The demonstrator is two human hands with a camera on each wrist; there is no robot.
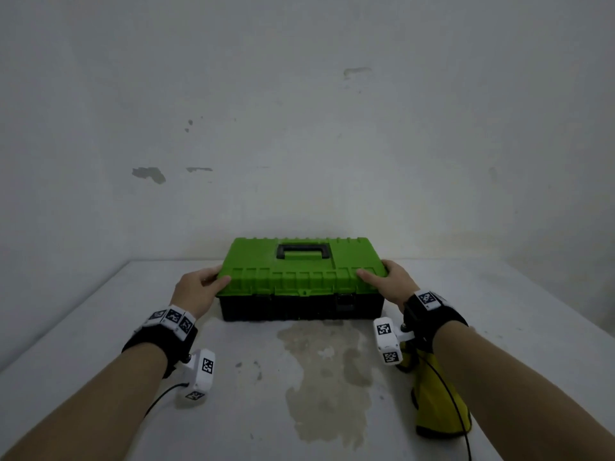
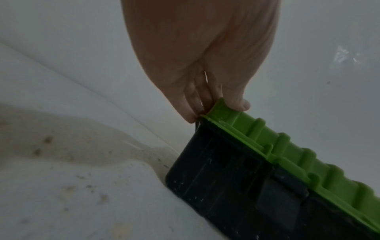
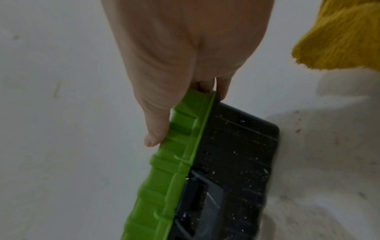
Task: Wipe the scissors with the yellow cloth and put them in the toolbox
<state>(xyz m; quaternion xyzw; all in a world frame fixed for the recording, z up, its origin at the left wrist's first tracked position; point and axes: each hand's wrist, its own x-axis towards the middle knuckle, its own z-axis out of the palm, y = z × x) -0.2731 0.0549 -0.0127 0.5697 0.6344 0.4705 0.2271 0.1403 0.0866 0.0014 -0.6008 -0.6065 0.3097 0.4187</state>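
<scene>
The toolbox (image 1: 299,307) has a black base and a green lid (image 1: 266,261), and it stands at the back of the table against the wall. The lid lies down on the base. My left hand (image 1: 218,276) grips the lid's front left corner, thumb on top. My right hand (image 1: 374,269) grips the front right corner the same way. The wrist views show the left hand (image 2: 216,104) and the right hand (image 3: 186,116) with fingers curled round the lid's (image 2: 287,146) side edges. The yellow cloth (image 1: 436,404) lies crumpled under my right forearm. No scissors show in any view.
The white table (image 1: 100,311) has a large brownish stain (image 1: 326,361) in front of the toolbox. A black carry handle (image 1: 303,251) lies flat in the lid. A dark latch (image 1: 345,302) hangs on the base's front right. A bare wall rises directly behind.
</scene>
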